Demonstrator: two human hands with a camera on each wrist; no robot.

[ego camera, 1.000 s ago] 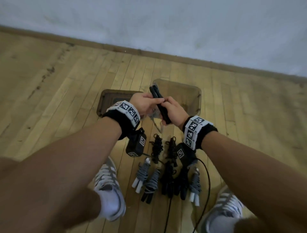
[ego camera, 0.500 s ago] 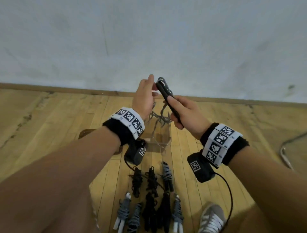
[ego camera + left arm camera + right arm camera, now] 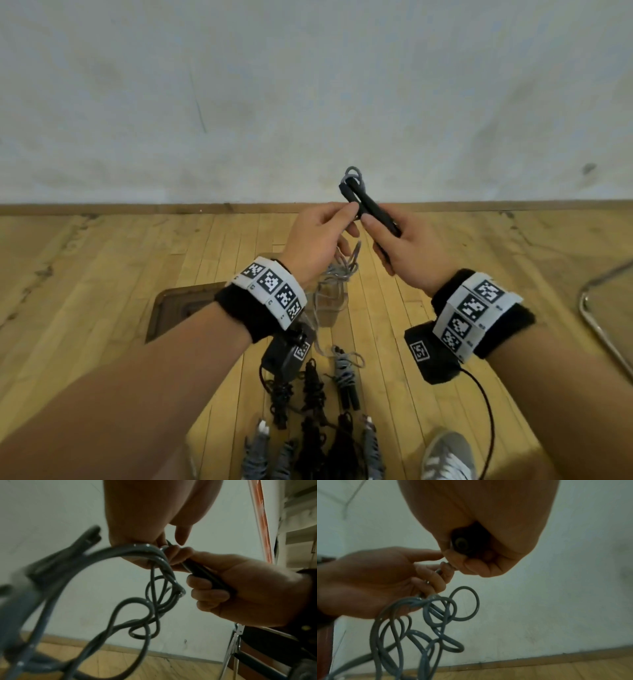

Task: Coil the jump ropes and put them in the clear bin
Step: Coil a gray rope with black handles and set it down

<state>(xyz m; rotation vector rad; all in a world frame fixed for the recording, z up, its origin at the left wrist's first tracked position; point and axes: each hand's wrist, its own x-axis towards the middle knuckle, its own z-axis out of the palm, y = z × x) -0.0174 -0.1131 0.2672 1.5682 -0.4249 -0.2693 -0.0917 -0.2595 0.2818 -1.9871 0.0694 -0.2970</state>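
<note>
So the right hand (image 3: 407, 253) has its fingers wrapped around both black handles (image 3: 371, 209) of a grey jump rope (image 3: 154, 601), keeping them side by side and angled up toward the wall, which I'd guess is so they work as a core to wind the cord around. The left hand (image 3: 317, 240) pinches the cord right next to the handles, with the slack dangling below in messy loops, probably to feed it with a bit of tension. The clear bin (image 3: 329, 305) sits on the wood floor (image 3: 102, 274) under the hands, toward the wall edge, so the drop should be short. More bundled ropes (image 3: 308, 411) lie on the floor nearer the person's feet, by a grey shoe (image 3: 448, 455). This rope looks barely coiled yet.
</note>
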